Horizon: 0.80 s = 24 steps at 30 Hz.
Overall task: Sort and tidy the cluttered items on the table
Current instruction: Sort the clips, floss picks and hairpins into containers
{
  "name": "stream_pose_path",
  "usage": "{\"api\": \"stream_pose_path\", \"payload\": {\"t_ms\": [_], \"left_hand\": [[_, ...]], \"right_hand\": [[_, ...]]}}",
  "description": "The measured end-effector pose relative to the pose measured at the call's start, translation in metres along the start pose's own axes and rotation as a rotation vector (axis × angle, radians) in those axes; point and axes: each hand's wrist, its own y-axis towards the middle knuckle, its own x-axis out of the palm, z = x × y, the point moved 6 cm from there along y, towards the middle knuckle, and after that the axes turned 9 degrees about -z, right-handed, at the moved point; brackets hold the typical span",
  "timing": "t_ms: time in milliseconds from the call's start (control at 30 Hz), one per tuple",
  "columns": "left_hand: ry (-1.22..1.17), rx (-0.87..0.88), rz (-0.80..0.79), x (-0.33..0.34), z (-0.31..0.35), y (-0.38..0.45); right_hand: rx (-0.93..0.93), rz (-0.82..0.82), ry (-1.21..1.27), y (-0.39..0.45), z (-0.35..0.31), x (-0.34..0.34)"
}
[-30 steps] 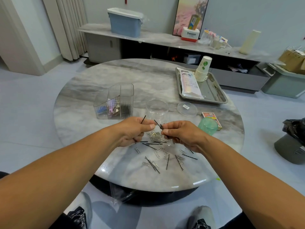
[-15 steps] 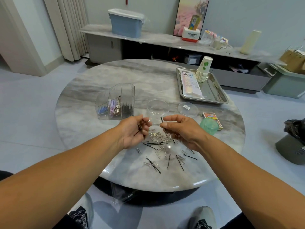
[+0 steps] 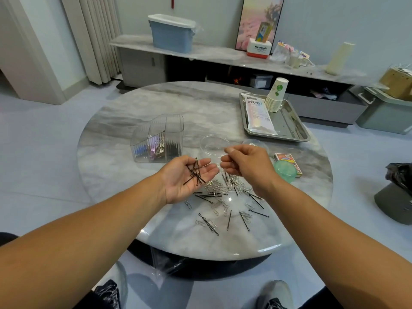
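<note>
My left hand (image 3: 187, 177) lies palm up over the marble table (image 3: 124, 134), fingers straight, with several black hairpins (image 3: 195, 173) resting across the palm. Just to its right, my right hand (image 3: 247, 166) hovers with curled fingers and thumb against forefinger; I see nothing between them. Below both hands, a loose scatter of silver paper clips (image 3: 225, 188) and more black hairpins (image 3: 208, 224) covers the near part of the table. A clear ribbed organizer (image 3: 160, 139) with compartments stands beyond my left hand, clips and pins inside it.
A clear round jar (image 3: 214, 144) and its lid (image 3: 254, 142) sit behind my hands. To the right are a green round tub (image 3: 286, 172) and a card box (image 3: 285, 157). A steel tray (image 3: 297, 132) holds a packet (image 3: 258, 114) and stacked paper cups (image 3: 276, 97).
My left hand turned palm up and spread flat, now carrying the hairpins. My right hand rose from the pile and no longer shows the pin it pinched.
</note>
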Motion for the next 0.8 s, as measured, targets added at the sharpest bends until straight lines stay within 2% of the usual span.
{"api": "stream_pose_path", "payload": {"t_ms": [233,400,533,667,800], "left_hand": [[0.006,0.062,-0.039,0.010,0.044,-0.017],[-0.076,0.342,0.100,0.032,0.137,-0.026],[0.017,0.546,0.229,0.042,0.186,-0.016],[0.149,0.624,0.311,0.041,0.190,0.009],[0.313,0.616,0.339,0.035,0.176,0.025]], "right_hand": [[0.119,-0.026,-0.041,0.001,0.022,-0.006],[0.142,-0.088,-0.063,0.007,0.034,-0.001],[0.138,-0.104,-0.053,0.008,0.032,0.005],[0.134,-0.112,-0.059,0.006,0.032,0.006],[0.142,-0.095,-0.068,0.002,0.033,0.002]]}}
